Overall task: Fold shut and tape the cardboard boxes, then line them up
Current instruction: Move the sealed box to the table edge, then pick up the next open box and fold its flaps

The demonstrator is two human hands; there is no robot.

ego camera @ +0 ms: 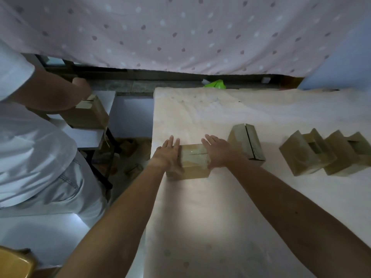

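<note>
Far pair: two brown cardboard boxes [305,155] touch side by side at the table's right. Judged the start of the line; whether they are taped, cannot tell.
Middle box: brown cardboard box with an open seam [248,144], tipped on its side just beside the right hand, slit flaps facing up and left. No tape visible on it; judged waiting its turn.
Box in hand: small brown cardboard box with glossy clear tape [193,160] along its top seam, flaps shut. It sits on the table near the left edge, between both palms.
Left hand: left hand [169,155], fingers straight and released, palm flat on the box's left end.
Right hand: right hand [217,152], fingers straight, palm on the right end. The two-sided press is judged to be either smoothing the tape ends or squaring the box to slide it toward the row.
Surface: table under a pale cream cloth [220,217], lightly wrinkled.
Room: pink polka-dot fabric [180,33] hangs across the back, and the light is dim.
Bystander: a person in a white shirt [30,137] handles another brown cardboard box [88,115] on a small white side table [104,95].
Small item: bright green scrap [215,84] beyond the far table edge.
</note>
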